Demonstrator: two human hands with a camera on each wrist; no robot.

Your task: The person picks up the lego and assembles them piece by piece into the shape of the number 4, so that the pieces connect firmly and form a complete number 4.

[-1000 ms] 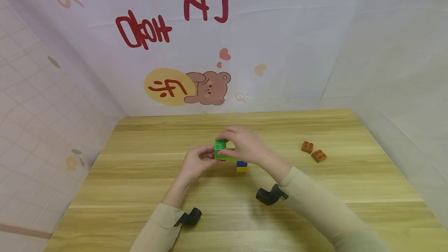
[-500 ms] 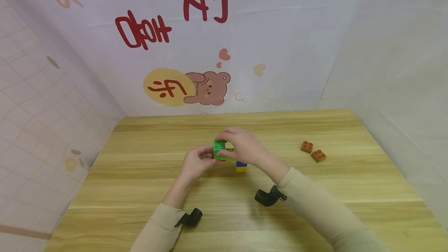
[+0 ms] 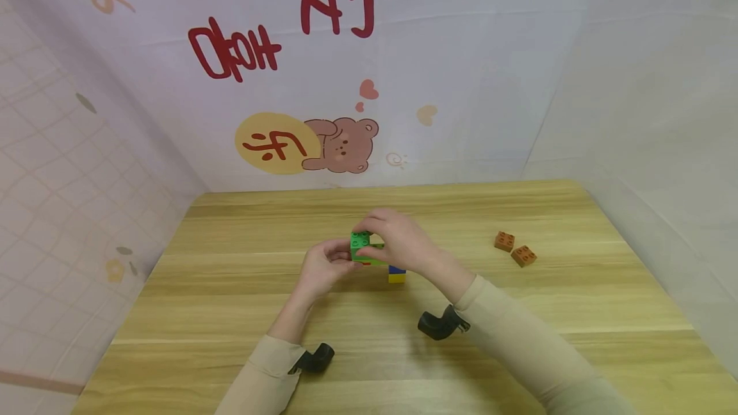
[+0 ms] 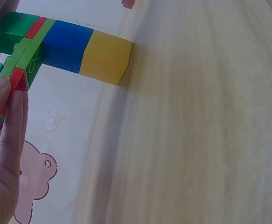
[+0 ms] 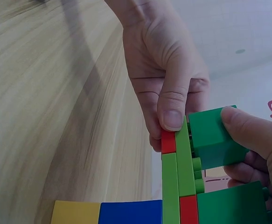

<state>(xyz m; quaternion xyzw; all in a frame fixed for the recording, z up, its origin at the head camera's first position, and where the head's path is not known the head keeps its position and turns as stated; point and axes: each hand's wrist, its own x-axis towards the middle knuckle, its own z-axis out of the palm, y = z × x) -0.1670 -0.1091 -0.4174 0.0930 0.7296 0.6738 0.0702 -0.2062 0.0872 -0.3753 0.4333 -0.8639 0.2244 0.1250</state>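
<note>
The brick assembly (image 5: pixel 185 163) is over the surface (image 3: pixel 519 332), about midway between its left and right edges and well apart from the far edge. A yellow brick (image 4: pixel 107 56) and a blue brick (image 4: pixel 66 45) form its leg; whether the yellow end bears on the surface is hard to confirm.

The left hand (image 3: pixel 323 271) pinches the overhanging end, around a red brick (image 5: pixel 168 141) and the tip of a lime bar. The right hand (image 3: pixel 400 242) grips a green brick (image 5: pixel 216 136) on the studded side, thumb on its corner. A 2nd green brick (image 5: pixel 231 203) is attached nearer the leg.

All pieces look like hard plastic: likely light, stiff and not easily broken, though the smooth faces could slip under dry fingertips. The joints are probably the weak spot, since prying at the overhang could pop the layers apart or tip the narrow leg. The sound hold seems to be thumb and finger on opposite flat sides of the green brick, with the other hand bracing directly beneath it at the red brick; the leg makes a poorer handle for pressing there.

Towards the right edge, 2 brown bricks (image 3: pixel 504 241) lie just beside each other, studs up.
</note>
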